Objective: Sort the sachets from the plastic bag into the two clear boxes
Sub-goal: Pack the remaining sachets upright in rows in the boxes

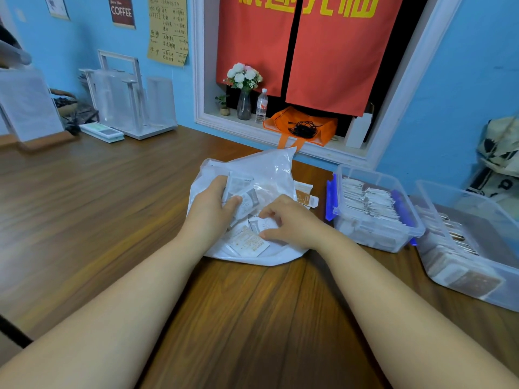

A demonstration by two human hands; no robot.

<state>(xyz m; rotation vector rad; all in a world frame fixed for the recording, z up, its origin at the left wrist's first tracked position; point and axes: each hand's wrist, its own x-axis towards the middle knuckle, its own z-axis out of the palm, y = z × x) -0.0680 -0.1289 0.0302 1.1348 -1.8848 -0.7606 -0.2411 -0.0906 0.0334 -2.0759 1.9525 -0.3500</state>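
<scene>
On the wooden table [252,318], the nearer clear box [502,279] at far right holds rows of brown and white sachets [455,240]. The white plastic bag [269,167] lies open at the middle, with loose sachets [247,244] inside. The left hand [209,211] grips a bunch of grey-white sachets [244,196] over the bag; the right hand [292,220], fingers curled, pinches one white sachet [262,224]. Two orange-brown sachets [306,196] lie just beside the bag. Farther right, the blue-latched clear box [365,171] holds upright white sachets [368,203].
</scene>
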